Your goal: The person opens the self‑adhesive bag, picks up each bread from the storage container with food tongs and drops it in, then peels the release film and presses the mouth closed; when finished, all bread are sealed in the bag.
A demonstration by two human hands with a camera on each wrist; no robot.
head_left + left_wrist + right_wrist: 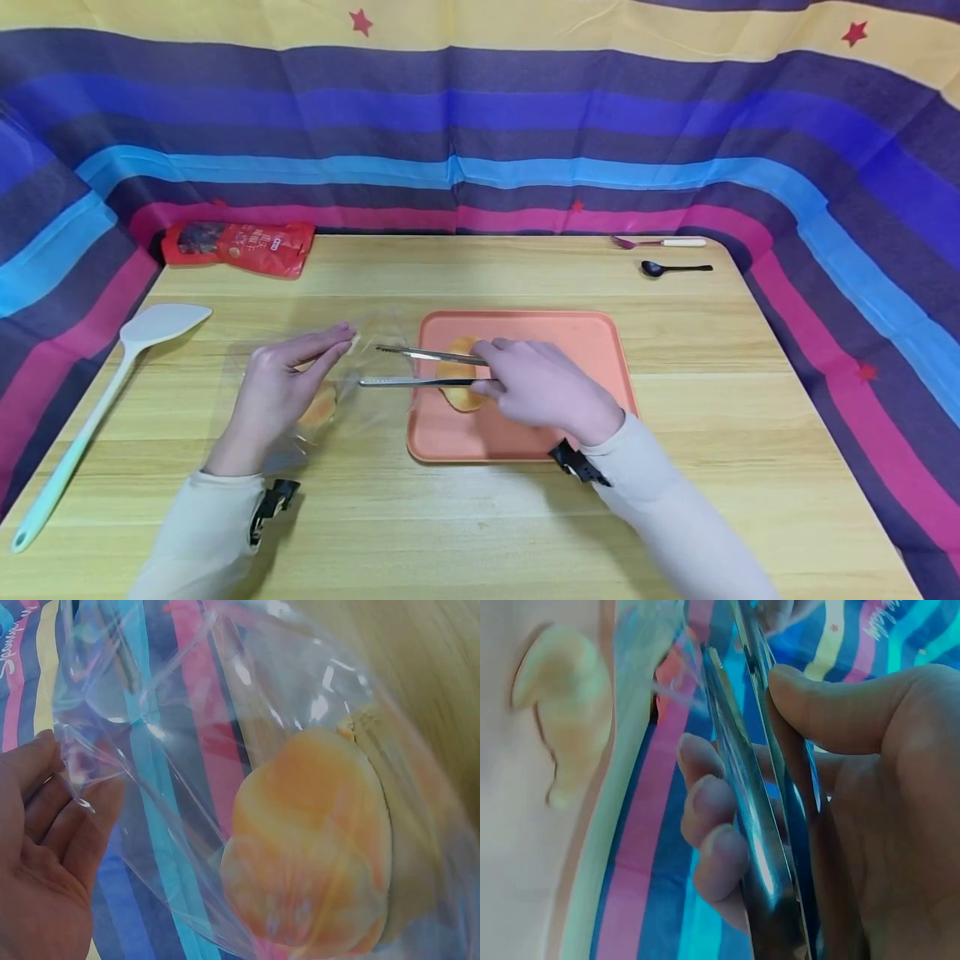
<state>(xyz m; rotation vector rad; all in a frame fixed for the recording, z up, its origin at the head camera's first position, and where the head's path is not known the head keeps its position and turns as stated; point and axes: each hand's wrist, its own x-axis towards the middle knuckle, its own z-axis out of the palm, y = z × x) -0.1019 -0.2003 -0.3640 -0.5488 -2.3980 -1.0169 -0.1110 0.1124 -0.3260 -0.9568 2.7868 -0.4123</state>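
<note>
mid-transfer, i judge: left hand point(281, 385) pinches the clear bag point(322, 392) open; right hand point(543, 387) grips tongs point(420, 368), which must next enter for the bun point(311, 844).

Your wooden tabletop point(525, 525) carries an orange tray point(592, 342), a clear bag point(352, 400), a red pouch point(240, 246), a pale spatula point(97, 400), and, far right, a fork point(660, 242) and black spoon point(671, 268).

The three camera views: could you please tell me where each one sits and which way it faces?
Head: above the table, looking forward and down; both hands and sleeves show.
Left wrist: beside the left hand, facing the clear bag with bread.
Right wrist: under the right hand, along the tongs.
Shared: head and right wrist both show the orange tray.
</note>
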